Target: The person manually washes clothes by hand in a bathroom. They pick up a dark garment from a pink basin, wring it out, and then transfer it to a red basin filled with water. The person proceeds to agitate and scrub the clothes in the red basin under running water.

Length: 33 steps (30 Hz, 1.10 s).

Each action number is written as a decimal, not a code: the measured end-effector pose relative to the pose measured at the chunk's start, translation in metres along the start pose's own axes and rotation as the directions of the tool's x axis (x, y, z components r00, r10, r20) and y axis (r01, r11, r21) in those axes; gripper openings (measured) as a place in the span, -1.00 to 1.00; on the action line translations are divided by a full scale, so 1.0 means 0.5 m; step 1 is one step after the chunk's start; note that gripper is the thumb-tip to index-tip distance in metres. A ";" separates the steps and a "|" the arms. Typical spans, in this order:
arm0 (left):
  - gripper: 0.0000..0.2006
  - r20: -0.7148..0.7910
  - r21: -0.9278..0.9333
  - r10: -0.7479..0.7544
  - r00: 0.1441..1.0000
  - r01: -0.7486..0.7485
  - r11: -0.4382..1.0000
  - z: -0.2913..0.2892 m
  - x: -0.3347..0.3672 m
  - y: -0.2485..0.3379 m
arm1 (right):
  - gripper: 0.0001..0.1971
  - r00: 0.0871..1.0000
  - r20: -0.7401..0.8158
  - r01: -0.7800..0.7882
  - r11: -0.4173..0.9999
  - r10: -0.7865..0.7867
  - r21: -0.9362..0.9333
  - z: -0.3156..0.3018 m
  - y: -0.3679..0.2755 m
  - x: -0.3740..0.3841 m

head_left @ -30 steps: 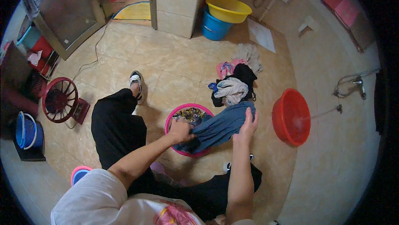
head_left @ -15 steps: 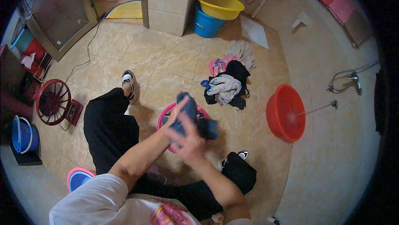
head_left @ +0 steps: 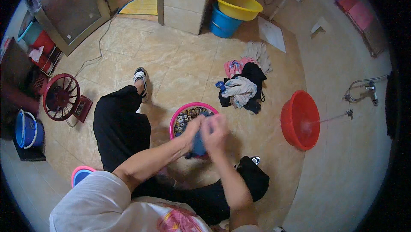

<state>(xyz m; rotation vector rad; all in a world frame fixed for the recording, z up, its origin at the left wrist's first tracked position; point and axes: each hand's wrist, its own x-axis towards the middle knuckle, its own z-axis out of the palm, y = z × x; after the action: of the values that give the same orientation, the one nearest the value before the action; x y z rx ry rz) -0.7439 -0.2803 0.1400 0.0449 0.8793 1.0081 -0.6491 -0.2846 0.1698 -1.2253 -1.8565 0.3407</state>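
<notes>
Both my hands are over a pink-rimmed basin (head_left: 173, 123) on the floor between my legs. A dark blue cloth (head_left: 199, 148) bunches and hangs between them, over the basin's near side. My left hand (head_left: 192, 132) is closed on the cloth from the left. My right hand (head_left: 215, 134), somewhat blurred, grips it from the right with its fingers curled. Inside the basin lies a multicoloured patterned fabric (head_left: 187, 115), partly covered by my hands and the cloth.
A clothes pile (head_left: 242, 88) lies ahead to the right. Water from a wall tap (head_left: 349, 114) runs into a red basin (head_left: 287, 123). A yellow basin (head_left: 239, 6) rests on a blue bucket (head_left: 224, 23). To the left stand a dark red wheel-shaped object (head_left: 62, 97) and a blue bucket (head_left: 30, 130).
The blue cloth was raised and spread over the basin; now it is bunched lower and nearer me. My right hand's spread fingers have closed, and the patterned fabric in the basin shows more.
</notes>
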 end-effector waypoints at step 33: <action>-0.52 0.355 -0.456 -0.027 0.934 0.199 0.868 0.046 -0.099 0.128 | -0.09 0.543 0.755 -0.836 0.149 0.367 0.528 -0.021 0.095 -0.012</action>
<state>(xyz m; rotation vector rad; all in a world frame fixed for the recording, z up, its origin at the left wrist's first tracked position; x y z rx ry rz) -0.7859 -0.2735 0.2124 -0.2544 0.2902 1.0458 -0.6109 -0.2691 0.1433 -1.0917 -0.9543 2.0079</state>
